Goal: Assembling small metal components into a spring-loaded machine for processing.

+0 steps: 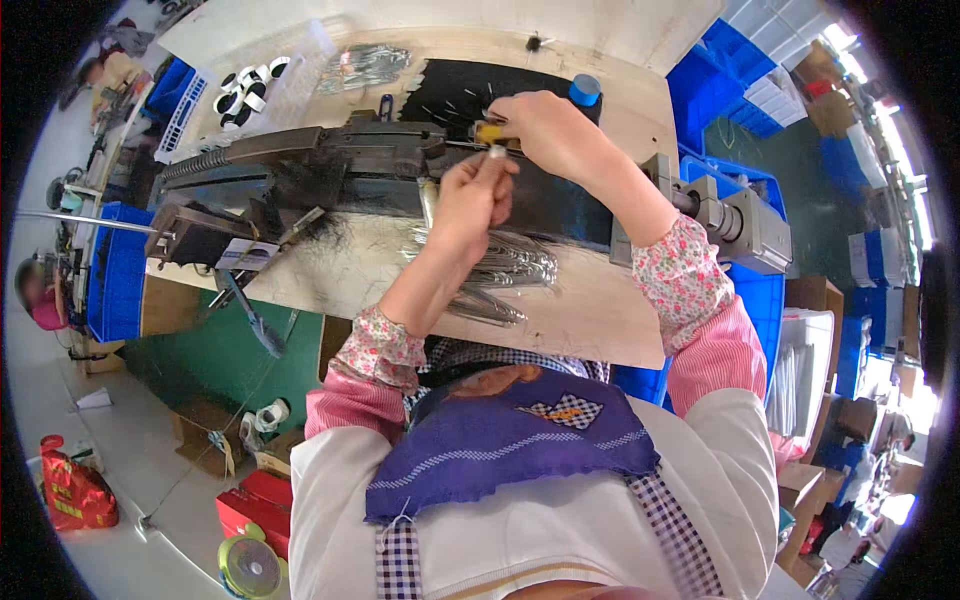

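My right hand (548, 132) reaches over the dark machine (370, 155), its fingers bent closed around a small yellow piece (489, 132). Just below it, toward me, my left hand (468, 205) is closed in a pinch with the fingertips close to that yellow piece. A small whitish spot shows at its fingertips; whether this is a held thing or a finger covering I cannot tell. Beneath my left wrist lies a pile of thin shiny metal wire pieces (510, 262). Beyond my hands, a black mat (450, 88) carries several loose wire pieces.
A blue round cap (584, 90) sits on the mat's right end. A clear bin of black-and-white rolls (250, 92) and another metal wire pile (368, 66) lie at the far left. A motor (745, 228) sticks out right, near blue crates (715, 65). Black bristle dust dots the wooden bench (590, 310).
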Demonstrator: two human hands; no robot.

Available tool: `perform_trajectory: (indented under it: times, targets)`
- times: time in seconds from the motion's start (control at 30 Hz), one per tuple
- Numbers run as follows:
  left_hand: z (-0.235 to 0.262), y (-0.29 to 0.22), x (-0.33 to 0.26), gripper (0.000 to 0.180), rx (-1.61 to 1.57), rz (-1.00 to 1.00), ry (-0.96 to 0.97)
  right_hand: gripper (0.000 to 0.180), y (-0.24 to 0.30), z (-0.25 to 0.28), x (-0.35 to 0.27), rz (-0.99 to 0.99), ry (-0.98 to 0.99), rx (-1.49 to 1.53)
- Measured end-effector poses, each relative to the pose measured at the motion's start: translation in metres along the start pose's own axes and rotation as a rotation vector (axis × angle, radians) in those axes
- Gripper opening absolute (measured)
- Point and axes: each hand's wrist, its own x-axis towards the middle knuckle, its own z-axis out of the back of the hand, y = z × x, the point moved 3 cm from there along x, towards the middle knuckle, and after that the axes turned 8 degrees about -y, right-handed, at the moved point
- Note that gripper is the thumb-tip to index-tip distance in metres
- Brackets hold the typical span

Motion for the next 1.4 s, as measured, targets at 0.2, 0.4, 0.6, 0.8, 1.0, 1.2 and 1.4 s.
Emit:
perform_trajectory:
  times: [0.2, 0.4, 0.6, 0.8, 1.0, 1.2, 1.4]
  targets:
    - [-0.01, 0.003, 0.009, 0.02, -0.027, 0.163, 0.231, 0.027, -0.006, 0.022, 0.003, -0.166, 0.026, 0.136]
    - [0.002, 0.006, -0.001, 0.023, -0.102, -0.11, -0.071, 0.027, -0.011, 0.034, -0.008, -0.443, 0.116, 0.315]
    - [0.006, -0.001, -0.005, 0.023, -0.193, -0.059, -0.068, 0.029, 0.021, 0.003, 0.016, -0.092, 0.269, 0.324]
    - [0.002, 0.001, -0.009, 0.03, -0.232, -0.084, -0.141, 0.028, 0.002, 0.02, 0.005, -0.436, 0.339, 0.718]
    - [-0.008, 0.007, -0.002, 0.056, -0.231, -0.077, 0.029, 0.031, -0.011, 0.006, 0.01, -0.521, 0.493, 0.893]
    - [-0.008, -0.018, -0.011, 0.09, -0.741, 0.172, 0.141, 0.029, -0.019, 0.033, 0.001, 0.061, -0.007, -0.007]
    - [0.0, -0.018, -0.013, 0.083, -0.8, 0.189, 0.118, 0.027, 0.058, 0.024, -0.024, 0.159, -0.17, 0.112]
